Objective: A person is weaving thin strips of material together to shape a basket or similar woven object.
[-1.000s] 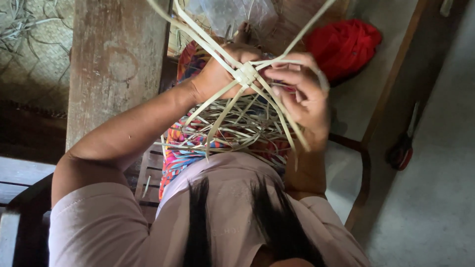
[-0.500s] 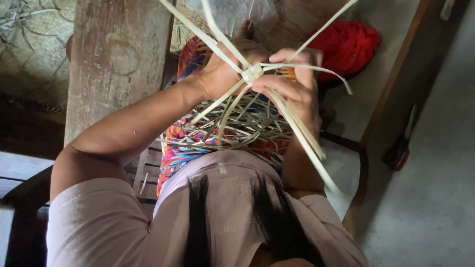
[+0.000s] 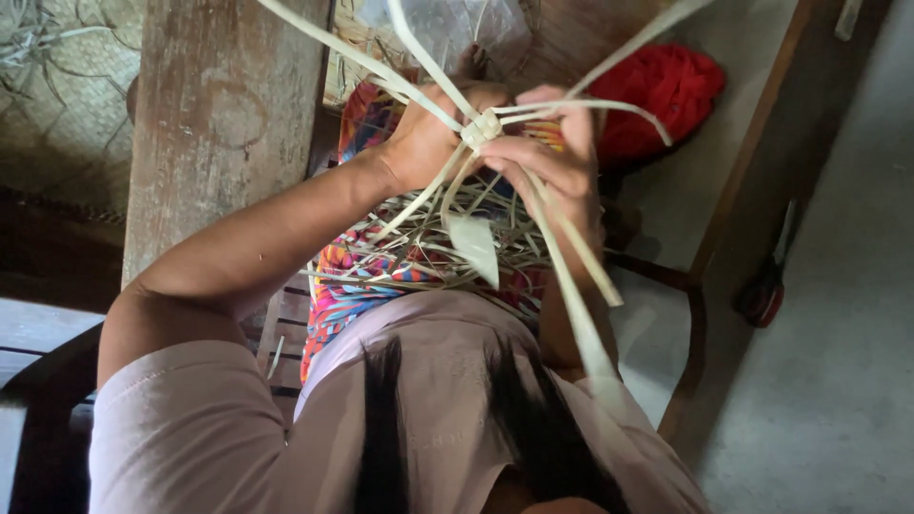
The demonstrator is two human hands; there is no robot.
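Both my hands hold a small woven knot [image 3: 483, 127] of pale flat strips in front of my chest. My left hand [image 3: 428, 138] grips the knot from the left side. My right hand [image 3: 552, 162] pinches it from the right, fingers curled over the strips. Long strip ends [image 3: 571, 276] fan out from the knot, up to the left, up to the right and down toward me. A loose pile of the same strips [image 3: 419, 257] lies on my lap over a bright patterned cloth [image 3: 333, 295].
A thick wooden post [image 3: 224, 124] stands at the left. A red bundle [image 3: 657, 95] lies on the wooden bench at the upper right. A red-handled tool [image 3: 766, 286] rests on the grey floor by the bench frame [image 3: 733, 200].
My hands and the knot have risen slightly and come closer. My right hand has pulled a strip through, so long ends now hang down toward me.
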